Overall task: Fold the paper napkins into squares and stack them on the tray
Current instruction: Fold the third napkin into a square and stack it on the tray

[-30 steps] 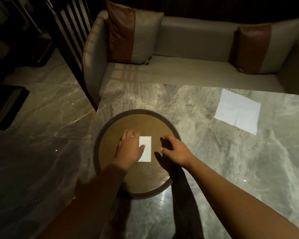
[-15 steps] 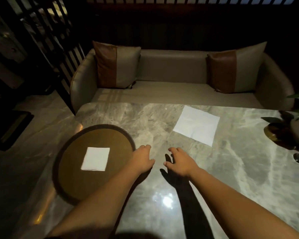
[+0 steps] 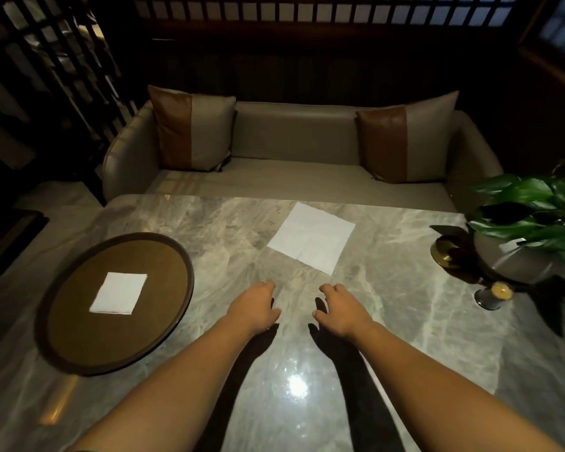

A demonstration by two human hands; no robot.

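Beyond left hand [image 3: 254, 308] and right hand [image 3: 339, 308] (both empty): unfolded napkin [image 3: 312, 238].

Dim room, overhead glare on marble table [image 3: 388, 321], edges warped

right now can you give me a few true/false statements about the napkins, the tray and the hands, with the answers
1. A folded napkin lies on the round tray. True.
2. The left hand holds a napkin. False: it is empty, open over the marble table.
3. The unfolded napkin lies flat on the table, beyond both hands. True.
4. The right hand rests on the tray. False: it is over bare table, right of the tray.
5. The potted plant stands on the tray. False: it stands at the table's right edge.
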